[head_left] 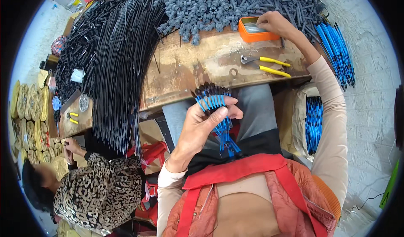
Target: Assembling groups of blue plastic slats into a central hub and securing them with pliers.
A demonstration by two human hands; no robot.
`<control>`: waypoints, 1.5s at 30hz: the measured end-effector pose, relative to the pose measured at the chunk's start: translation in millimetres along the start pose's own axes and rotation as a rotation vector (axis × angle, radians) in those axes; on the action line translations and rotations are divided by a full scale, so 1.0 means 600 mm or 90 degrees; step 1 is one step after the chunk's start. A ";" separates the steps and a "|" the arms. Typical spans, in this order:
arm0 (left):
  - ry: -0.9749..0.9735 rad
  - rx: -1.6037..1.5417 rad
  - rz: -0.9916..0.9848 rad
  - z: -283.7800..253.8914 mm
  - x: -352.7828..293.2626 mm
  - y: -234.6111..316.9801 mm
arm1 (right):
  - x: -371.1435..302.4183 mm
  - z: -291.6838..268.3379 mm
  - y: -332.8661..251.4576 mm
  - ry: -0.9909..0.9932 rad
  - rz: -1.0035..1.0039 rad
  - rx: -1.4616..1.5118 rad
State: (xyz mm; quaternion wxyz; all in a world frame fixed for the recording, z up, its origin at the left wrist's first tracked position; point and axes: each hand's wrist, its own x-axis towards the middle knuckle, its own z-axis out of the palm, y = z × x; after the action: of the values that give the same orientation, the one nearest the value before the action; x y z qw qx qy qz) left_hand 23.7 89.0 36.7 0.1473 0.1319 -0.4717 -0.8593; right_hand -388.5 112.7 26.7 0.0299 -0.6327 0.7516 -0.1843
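Observation:
My left hand [198,123] is closed around a bundle of thin blue sticks with black ends [225,138], held above my lap in front of the table edge. Its thumb presses across the bundle, and the black tips fan out beyond the fingers. My right hand [277,24] reaches into an orange box [254,37] at the far right of the table. Those fingers are bent together, with their tips down among thin silvery pieces [252,28]; what they pinch, if anything, is hidden. Just nearer than the box lie yellow-handled cutting pliers [272,60].
Grey plastic fittings [202,9] pile along the back of the wooden table [181,68]. Long black rods [120,68] hang over its left edge. More blue sticks lie at the right [336,51] and in a box [313,123] below. Another person [97,186] works at left.

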 end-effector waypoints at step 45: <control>0.105 0.011 -0.107 -0.040 -0.023 -0.168 | -0.275 0.098 -0.344 0.019 -0.103 0.255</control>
State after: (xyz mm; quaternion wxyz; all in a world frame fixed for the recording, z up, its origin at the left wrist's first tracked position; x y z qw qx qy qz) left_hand 32.3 127.4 -60.3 0.1119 0.2426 -0.4523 -0.8509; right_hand -145.6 230.6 6.1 0.1289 -0.6696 0.6469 -0.3414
